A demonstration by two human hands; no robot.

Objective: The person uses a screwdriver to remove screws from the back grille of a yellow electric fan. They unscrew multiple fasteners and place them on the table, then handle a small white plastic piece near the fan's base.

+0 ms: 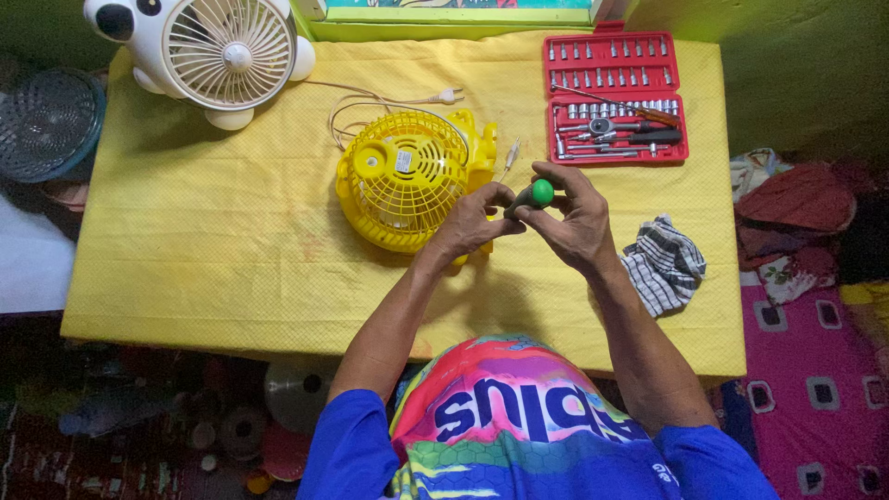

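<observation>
Gripping a green-handled screwdriver [530, 195] between both hands above a yellow cloth-covered table [231, 259], just beside a small yellow fan [405, 178] lying grille-up. Pinching the tool's lower, darker end with the fingers of the left hand [470, 222], curled closed around it; clasping the rounded green butt with the right hand [576, 215], thumb and fingers wrapped over the top. Running the screwdriver's long axis on a slant, from lower left near the fan's rim up to the right, tip end hidden under the left fingers. Sitting nearer the fan: the left hand, touching or almost touching the grille's edge, exact contact not being clear. Lying open at the table's far right corner, well apart from the hands, a red socket set case [615, 97]. Resting near the right wrist, a crumpled checked cloth [663, 262]. Standing at the far left corner, a white fan [208, 51]. Leaving open yellow surface to the left of the hands and toward the near edge.
</observation>
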